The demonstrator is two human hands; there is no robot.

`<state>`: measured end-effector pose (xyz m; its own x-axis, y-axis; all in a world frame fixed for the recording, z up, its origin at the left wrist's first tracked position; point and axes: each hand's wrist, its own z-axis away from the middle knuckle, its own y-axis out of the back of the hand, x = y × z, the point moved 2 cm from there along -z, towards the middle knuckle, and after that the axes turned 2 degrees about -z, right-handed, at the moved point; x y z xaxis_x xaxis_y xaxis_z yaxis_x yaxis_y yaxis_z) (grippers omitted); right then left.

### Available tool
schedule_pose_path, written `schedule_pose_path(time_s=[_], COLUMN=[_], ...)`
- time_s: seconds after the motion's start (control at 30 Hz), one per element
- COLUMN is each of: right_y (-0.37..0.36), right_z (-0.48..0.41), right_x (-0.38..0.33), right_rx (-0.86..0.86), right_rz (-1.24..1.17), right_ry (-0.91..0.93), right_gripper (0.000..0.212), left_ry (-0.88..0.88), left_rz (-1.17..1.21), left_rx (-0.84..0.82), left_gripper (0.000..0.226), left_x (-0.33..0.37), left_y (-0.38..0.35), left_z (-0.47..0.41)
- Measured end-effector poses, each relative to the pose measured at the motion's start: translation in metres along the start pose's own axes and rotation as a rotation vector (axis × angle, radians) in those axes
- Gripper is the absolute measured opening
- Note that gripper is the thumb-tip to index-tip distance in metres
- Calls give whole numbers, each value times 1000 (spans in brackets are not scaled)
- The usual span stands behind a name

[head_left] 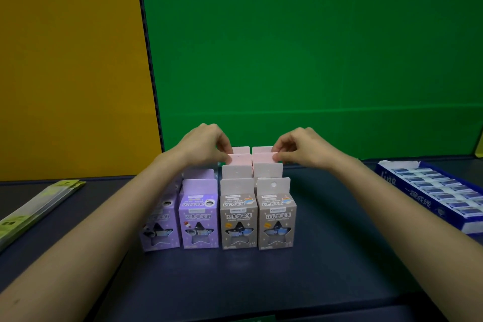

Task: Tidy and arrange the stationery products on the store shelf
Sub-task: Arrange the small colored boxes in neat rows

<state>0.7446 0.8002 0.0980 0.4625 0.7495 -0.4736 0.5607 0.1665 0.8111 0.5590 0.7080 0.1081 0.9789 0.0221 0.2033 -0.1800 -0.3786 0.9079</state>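
Observation:
Small pencil sharpener boxes stand in rows on the dark shelf [235, 277]. Two purple boxes [198, 217] are at the front left, two grey-brown boxes [276, 219] at the front right. Behind the grey ones stand pink boxes, of which only the hang tabs show. My left hand [206, 146] pinches the tab of the left pink box [240, 159] in the third row. My right hand [298, 148] pinches the tab of the right pink box [264, 157] beside it. More pink tabs stand behind them.
A blue tray of erasers [418, 191] lies at the right. Long yellow-green flat packs [34, 209] lie at the left edge. A green back panel [313, 60] and a yellow panel [70, 60] stand behind the shelf.

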Motion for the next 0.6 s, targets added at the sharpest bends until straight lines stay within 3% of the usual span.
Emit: schedule_pose_path(time_s=[0.2, 0.37, 0.6], right_y=[8, 22, -6], right_z=[1, 8, 27], right_x=[-4, -36, -104], right_rx=[58, 212, -82], right_rz=[65, 25, 29], right_ry=[31, 156, 334], right_gripper=[14, 12, 12], left_ry=[-6, -26, -43], left_rz=[21, 42, 75], left_rx=[64, 223, 70], left_gripper=[26, 18, 18], left_x=[-1, -9, -39], left_y=[16, 53, 80], left_z=[10, 45, 105])
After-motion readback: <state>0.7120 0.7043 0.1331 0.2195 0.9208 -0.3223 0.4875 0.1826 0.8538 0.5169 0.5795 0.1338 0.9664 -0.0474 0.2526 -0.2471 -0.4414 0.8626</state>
